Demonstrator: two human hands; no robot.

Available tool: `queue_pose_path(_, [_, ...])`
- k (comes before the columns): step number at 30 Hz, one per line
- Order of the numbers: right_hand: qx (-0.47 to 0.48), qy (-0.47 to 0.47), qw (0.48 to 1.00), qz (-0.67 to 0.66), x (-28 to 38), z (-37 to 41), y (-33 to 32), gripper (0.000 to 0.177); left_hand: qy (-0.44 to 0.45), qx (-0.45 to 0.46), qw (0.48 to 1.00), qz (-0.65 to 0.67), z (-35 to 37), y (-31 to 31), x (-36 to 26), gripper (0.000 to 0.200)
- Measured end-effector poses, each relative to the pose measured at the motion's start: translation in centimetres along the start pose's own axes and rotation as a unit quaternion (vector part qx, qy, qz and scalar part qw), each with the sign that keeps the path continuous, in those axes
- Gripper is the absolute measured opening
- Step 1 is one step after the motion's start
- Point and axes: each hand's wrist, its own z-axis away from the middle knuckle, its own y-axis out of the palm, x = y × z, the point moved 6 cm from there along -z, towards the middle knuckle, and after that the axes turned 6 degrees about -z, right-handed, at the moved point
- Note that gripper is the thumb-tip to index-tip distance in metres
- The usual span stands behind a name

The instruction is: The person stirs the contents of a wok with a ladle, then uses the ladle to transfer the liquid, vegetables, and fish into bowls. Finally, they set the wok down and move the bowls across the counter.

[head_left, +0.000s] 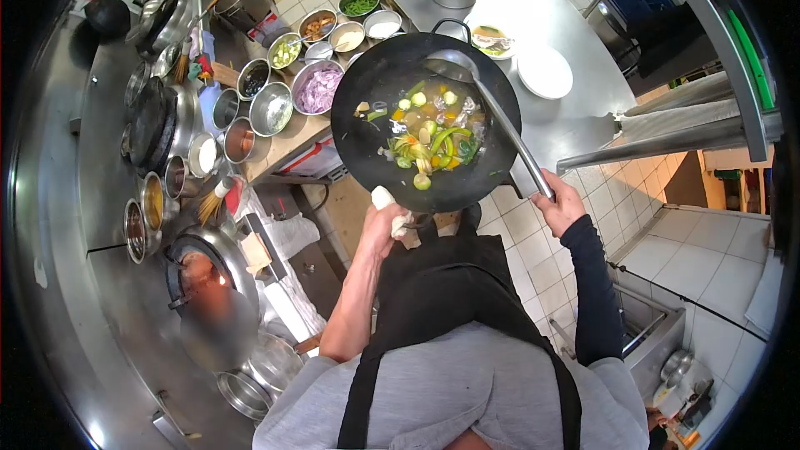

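In mid-frame, the left hand [386,221] is gripping the wok [364,146] handle, fingers closed; the right hand [560,202] is clasping the ladle [508,131], which is slanting up-left into the wok.

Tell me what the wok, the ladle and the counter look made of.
The wok is dull black all over with no shine, so it is likely seasoned carbon steel or iron. The ladle is bright grey with glossy highlights along the handle, probably stainless steel. The counter is pale grey sheet metal with soft, smeared reflections, apparently brushed stainless steel.
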Motion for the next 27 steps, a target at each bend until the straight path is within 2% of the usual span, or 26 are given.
queue_pose_path(1, [0.024,0.095,0.995,0.004,-0.4,0.3,-0.3,0.053,-0.002,0.002,1.0,-0.003,-0.1,-0.2,0.1,0.023])
queue_pose_path(4, [0.056,0.176,0.982,-0.024,0.6,0.2,-0.1,0.054,-0.003,0.004,1.0,-0.009,-0.4,-0.4,0.3,0.022])
queue_pose_path(7, [0.069,0.083,0.994,0.011,1.3,-1.4,0.5,0.056,-0.002,0.003,1.0,-0.007,-0.5,-0.5,0.1,0.021])
queue_pose_path(10, [0.081,-0.001,0.997,0.011,-1.7,-4.3,1.3,0.055,-0.007,0.013,1.0,-0.013,-0.5,-0.5,-0.1,0.021])
queue_pose_path(11, [0.062,-0.073,0.995,0.024,-2.1,-5.0,1.2,0.056,-0.009,0.011,1.0,-0.019,-0.4,-0.5,-0.3,0.021])
queue_pose_path(15, [0.123,0.086,0.985,0.087,0.6,-5.8,-0.6,0.055,0.001,0.022,1.0,0.008,-0.8,-0.7,-0.5,0.023])
queue_pose_path(18, [0.155,0.156,0.975,-0.017,-0.5,-5.1,-0.4,0.058,-0.008,0.019,1.0,-0.011,-0.9,-1.1,-0.7,0.022])
queue_pose_path(21, [0.211,0.197,0.952,-0.102,-1.7,-4.4,0.0,0.057,-0.015,0.013,0.999,-0.028,-0.8,-1.2,-1.0,0.019])
queue_pose_path(24, [0.163,0.11,0.98,-0.011,-1.7,-4.1,0.5,0.055,-0.017,0.011,0.999,-0.025,-0.8,-1.2,-1.0,0.019])
queue_pose_path(27, [0.197,0.205,0.956,-0.078,-1.0,-2.5,0.8,0.054,-0.013,0.022,1.0,-0.006,-0.5,-0.8,-1.4,0.018])
